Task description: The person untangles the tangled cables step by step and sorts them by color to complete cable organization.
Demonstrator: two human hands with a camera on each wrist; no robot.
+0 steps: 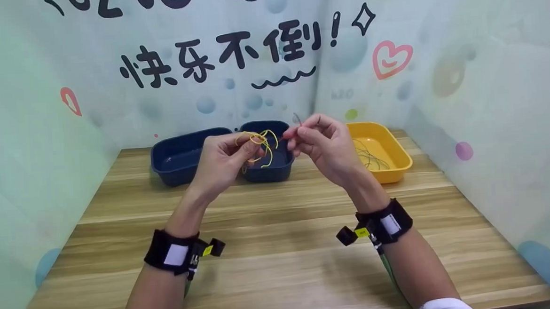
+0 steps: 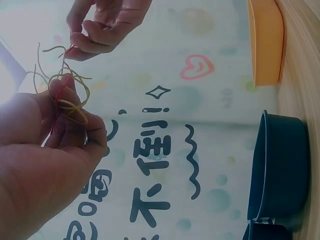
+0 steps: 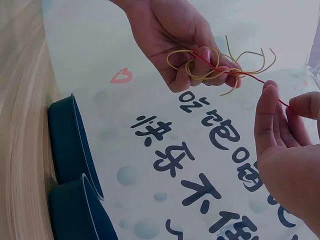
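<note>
Yellow cord (image 1: 258,137): loose looped tangle, pinched in left hand (image 1: 223,158) fingertips.
Red cord (image 3: 252,76): runs through the tangle, straight across to right hand (image 1: 325,145), which pinches it.
Done, judged: one red length clear of the loops.
Left, judged: rest of red not yet free; looks partway.
Yellow tray (image 1: 406,161): behind right hand, thin cords (image 1: 373,159) inside.
Dark blue trays (image 1: 175,176): one behind left hand, one behind the gap between hands.
Table (image 1: 278,225): wood-grain, below both hands.
Backdrop (image 1: 281,95): pale, printed lettering, beyond hands; pale sides flank them.
</note>
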